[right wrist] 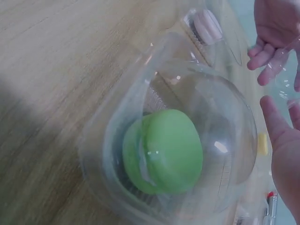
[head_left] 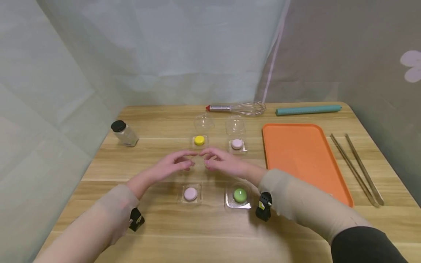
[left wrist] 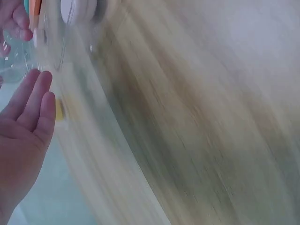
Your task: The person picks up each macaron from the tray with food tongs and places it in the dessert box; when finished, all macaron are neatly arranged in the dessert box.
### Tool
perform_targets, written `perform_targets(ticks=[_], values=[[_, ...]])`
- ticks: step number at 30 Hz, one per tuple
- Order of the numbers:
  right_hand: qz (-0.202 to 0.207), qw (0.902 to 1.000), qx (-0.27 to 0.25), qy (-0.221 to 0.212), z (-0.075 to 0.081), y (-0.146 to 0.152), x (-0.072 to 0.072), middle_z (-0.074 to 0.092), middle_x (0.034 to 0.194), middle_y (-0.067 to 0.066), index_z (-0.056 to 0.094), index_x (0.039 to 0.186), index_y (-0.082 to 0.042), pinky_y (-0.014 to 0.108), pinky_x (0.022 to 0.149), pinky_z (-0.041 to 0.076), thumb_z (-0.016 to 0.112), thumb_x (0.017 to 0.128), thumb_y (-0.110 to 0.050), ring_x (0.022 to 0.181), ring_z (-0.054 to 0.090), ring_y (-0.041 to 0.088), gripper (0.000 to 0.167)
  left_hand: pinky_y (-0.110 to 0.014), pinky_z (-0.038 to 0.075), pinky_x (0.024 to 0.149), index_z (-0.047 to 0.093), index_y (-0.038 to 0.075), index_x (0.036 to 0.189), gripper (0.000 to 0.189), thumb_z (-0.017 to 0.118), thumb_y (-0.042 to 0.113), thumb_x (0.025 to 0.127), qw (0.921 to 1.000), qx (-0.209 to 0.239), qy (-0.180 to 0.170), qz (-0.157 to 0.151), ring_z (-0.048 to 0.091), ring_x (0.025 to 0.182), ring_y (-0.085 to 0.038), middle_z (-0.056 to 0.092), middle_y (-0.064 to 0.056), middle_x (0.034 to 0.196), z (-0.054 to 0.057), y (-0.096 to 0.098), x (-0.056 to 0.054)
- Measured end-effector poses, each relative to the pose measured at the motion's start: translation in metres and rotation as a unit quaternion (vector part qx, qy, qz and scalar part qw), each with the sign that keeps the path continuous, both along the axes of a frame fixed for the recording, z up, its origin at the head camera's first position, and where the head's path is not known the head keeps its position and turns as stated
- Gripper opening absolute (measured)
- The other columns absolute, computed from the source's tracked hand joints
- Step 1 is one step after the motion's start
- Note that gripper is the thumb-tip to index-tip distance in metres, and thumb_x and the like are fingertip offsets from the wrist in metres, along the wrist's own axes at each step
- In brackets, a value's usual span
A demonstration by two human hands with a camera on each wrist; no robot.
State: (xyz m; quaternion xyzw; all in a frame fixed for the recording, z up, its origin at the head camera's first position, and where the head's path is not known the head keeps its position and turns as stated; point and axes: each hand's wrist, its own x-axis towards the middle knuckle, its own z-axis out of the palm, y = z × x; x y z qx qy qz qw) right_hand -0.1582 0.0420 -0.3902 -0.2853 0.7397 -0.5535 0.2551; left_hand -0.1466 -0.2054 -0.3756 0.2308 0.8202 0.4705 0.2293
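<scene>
In the head view my left hand [head_left: 173, 165] and right hand [head_left: 227, 163] face each other over the middle of the table, fingertips close together and fingers loosely bent. Clear plastic [right wrist: 284, 83] shows between them in the right wrist view; whether they touch it cannot be told. Just nearer to me, a pink macaron [head_left: 190, 194] sits in a clear plastic box. To its right is a green macaron [head_left: 240, 195], under a clear dome in the right wrist view. Beyond the hands, a yellow macaron [head_left: 199, 140] and another pink macaron [head_left: 236, 144] sit in boxes with lids folded back.
An orange tray [head_left: 296, 153] lies at the right, with two long metal strips [head_left: 356, 170] beside it. Along the back edge are a whisk [head_left: 236, 108] and a teal rod [head_left: 308, 110]. A black-capped jar [head_left: 125, 134] stands at the left.
</scene>
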Motion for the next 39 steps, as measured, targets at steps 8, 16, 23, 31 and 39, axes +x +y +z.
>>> perform_targets(ticks=[8,16,23,31,39], values=[[0.026,0.9923,0.044,0.112,-0.003,-0.011,0.009,0.053,0.119,0.013,0.048,0.13,-0.005,0.026,0.086,0.048,0.071,0.084,-0.023,0.105,0.057,0.022,0.054,-0.045,0.044,0.094,0.051,0.006,0.132,0.055,0.07,0.023,0.083,0.9967,-0.042,0.066,-0.019,0.055,0.109,-0.028,0.059,-0.013,0.122,-0.003,-0.017,0.012],[0.052,0.9649,0.166,0.197,-0.002,-0.023,0.023,0.052,0.128,0.009,0.043,0.135,-0.006,0.029,0.096,0.041,0.075,0.076,-0.042,0.114,0.052,0.019,0.076,-0.046,0.045,0.091,0.054,0.007,0.126,0.059,0.078,0.022,0.074,0.984,-0.082,0.157,-0.023,0.054,0.108,-0.026,0.057,-0.007,0.122,-0.018,-0.025,0.031],[0.082,0.9348,0.223,0.264,-0.011,-0.036,0.034,0.051,0.129,0.014,0.039,0.137,-0.001,0.03,0.102,0.036,0.076,0.074,-0.038,0.119,0.047,0.023,0.082,-0.049,0.043,0.092,0.056,0.015,0.119,0.063,0.083,0.026,0.064,0.9589,-0.146,0.24,-0.044,0.05,0.111,-0.025,0.054,-0.004,0.119,-0.024,-0.027,0.039],[0.093,0.9024,0.267,0.325,-0.014,-0.04,0.04,0.051,0.126,0.011,0.047,0.131,-0.004,0.027,0.1,0.038,0.075,0.074,-0.041,0.116,0.047,0.02,0.074,-0.045,0.043,0.094,0.054,0.011,0.12,0.068,0.083,0.035,0.064,0.9447,-0.178,0.264,-0.079,0.048,0.113,-0.024,0.052,-0.005,0.121,-0.028,-0.028,0.043],[0.109,0.8934,0.272,0.34,-0.015,-0.042,0.039,0.051,0.124,0.01,0.047,0.129,-0.003,0.025,0.098,0.038,0.074,0.075,-0.042,0.113,0.047,0.019,0.072,-0.042,0.045,0.091,0.051,0.008,0.12,0.072,0.083,0.038,0.063,0.9228,-0.207,0.296,-0.134,0.049,0.109,-0.023,0.051,-0.006,0.119,-0.029,-0.029,0.038]])
